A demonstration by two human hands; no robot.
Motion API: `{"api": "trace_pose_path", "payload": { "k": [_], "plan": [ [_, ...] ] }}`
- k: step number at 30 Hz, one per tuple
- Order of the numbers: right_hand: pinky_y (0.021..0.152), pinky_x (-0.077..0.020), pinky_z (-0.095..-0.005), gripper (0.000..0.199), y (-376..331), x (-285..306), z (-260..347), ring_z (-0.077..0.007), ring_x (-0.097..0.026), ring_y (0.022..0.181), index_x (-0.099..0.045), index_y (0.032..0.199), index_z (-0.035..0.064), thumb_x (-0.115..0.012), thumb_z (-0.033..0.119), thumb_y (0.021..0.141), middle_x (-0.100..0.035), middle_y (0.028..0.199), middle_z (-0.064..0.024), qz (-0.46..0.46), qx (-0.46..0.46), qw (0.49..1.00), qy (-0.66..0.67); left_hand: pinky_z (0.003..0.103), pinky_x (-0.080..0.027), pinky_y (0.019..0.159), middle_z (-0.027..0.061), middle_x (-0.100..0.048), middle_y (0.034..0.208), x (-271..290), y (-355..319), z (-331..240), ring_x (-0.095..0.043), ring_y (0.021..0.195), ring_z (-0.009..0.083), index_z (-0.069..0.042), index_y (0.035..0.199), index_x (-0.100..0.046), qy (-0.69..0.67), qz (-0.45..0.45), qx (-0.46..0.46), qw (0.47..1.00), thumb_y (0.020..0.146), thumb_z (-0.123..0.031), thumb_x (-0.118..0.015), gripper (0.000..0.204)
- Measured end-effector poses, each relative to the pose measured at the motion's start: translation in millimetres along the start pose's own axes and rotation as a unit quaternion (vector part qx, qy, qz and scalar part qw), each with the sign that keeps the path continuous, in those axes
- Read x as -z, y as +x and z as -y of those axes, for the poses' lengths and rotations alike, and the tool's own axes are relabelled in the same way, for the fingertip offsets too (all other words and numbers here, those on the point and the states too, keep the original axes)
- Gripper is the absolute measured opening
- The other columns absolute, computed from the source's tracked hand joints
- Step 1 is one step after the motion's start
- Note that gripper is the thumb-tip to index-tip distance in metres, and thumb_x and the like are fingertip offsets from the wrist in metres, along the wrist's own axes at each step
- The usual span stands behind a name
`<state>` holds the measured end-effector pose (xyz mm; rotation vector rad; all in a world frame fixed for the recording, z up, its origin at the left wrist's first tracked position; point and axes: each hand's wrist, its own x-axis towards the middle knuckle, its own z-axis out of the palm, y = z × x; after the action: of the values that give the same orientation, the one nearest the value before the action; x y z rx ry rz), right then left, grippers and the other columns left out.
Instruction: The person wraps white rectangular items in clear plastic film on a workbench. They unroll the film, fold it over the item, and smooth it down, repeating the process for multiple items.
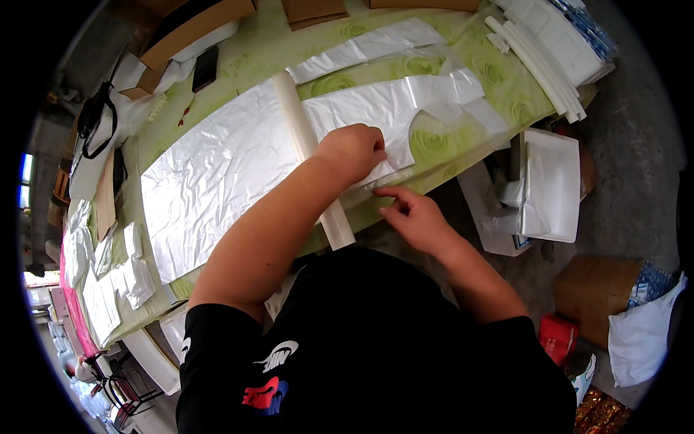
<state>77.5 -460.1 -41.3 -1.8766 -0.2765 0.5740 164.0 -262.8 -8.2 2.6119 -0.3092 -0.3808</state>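
A wide silvery-white plastic film (210, 181) lies over the table, with strips of it running toward the far right. Across it, from the far side to the near edge, rests a long pale tube (293, 116). My left forearm crosses over the tube. My left hand (350, 153) is closed above the film just right of the tube, its fingers curled; whatever they hold, if anything, is hidden. By the table's near edge, close to the film's border, is my right hand (419, 220). Its thumb and index finger are bent but apart, with nothing visible between them.
A green patterned cloth (517, 105) covers the table. Pale rolls (538, 69) lie at the far right; a dark phone (205, 69) lies far left. Folded white plastic pieces (137, 278) are at the left end. White bins (551, 184) and a cardboard box (596, 293) stand at the right.
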Motion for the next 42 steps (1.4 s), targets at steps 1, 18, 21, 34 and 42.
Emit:
{"api": "trace_pose_path", "payload": {
  "k": [1,18,21,34,42],
  "plan": [
    [0.066,-0.0486,-0.0296,0.036,-3,2,-4,-0.0129,-0.056,0.066,-0.067,0.129,0.0055,-0.070,0.017,0.096,-0.062,0.076,-0.0025,-0.017,0.012,1.000,0.009,0.040,-0.056,0.087,0.0141,-0.075,0.103,0,2,2,-0.072,0.097,0.0309,-0.007,0.105,-0.074,-0.007,0.000,0.006,1.000,0.089,-0.030,-0.074,0.029],
    [0.096,-0.0526,-0.0466,0.069,138,67,-1,-0.0398,-0.062,0.112,-0.045,0.150,0.0078,-0.070,0.015,0.086,-0.064,0.131,-0.0180,-0.275,0.242,0.854,-0.370,0.035,-0.056,0.081,0.0095,-0.073,0.098,9,-18,4,-0.070,0.086,0.0215,-0.006,0.100,-0.073,-0.176,-0.084,0.056,0.979,0.089,-0.024,-0.068,0.022],
    [0.096,-0.0533,-0.0495,0.083,154,81,13,-0.0421,-0.062,0.115,-0.031,0.161,0.0164,-0.069,0.015,0.087,-0.058,0.141,-0.0206,-0.343,0.144,0.870,-0.323,0.034,-0.056,0.080,0.0086,-0.073,0.099,11,-18,3,-0.069,0.086,0.0204,-0.006,0.100,-0.073,-0.188,-0.040,0.085,0.978,0.089,-0.024,-0.068,0.021],
    [0.085,-0.0572,-0.0461,0.067,146,72,5,-0.0364,-0.067,0.096,-0.054,0.146,0.0222,-0.066,0.004,0.082,-0.059,0.142,-0.0133,-0.243,0.296,0.849,-0.364,0.038,-0.054,0.086,-0.0016,-0.062,0.098,25,47,-8,-0.059,0.094,0.0131,-0.014,0.112,-0.062,-0.614,-0.176,0.144,0.756,0.097,-0.028,-0.071,0.023],
    [0.083,-0.0534,-0.0364,0.063,163,97,-20,-0.0242,-0.064,0.084,-0.051,0.151,0.0107,-0.060,0.006,0.088,-0.062,0.137,-0.0147,-0.434,0.200,0.875,-0.074,0.032,-0.053,0.081,-0.0022,-0.061,0.096,103,-95,110,-0.060,0.087,0.0107,-0.013,0.130,-0.059,-0.586,-0.345,0.137,0.720,0.096,-0.018,-0.070,0.037]
  ]
}}
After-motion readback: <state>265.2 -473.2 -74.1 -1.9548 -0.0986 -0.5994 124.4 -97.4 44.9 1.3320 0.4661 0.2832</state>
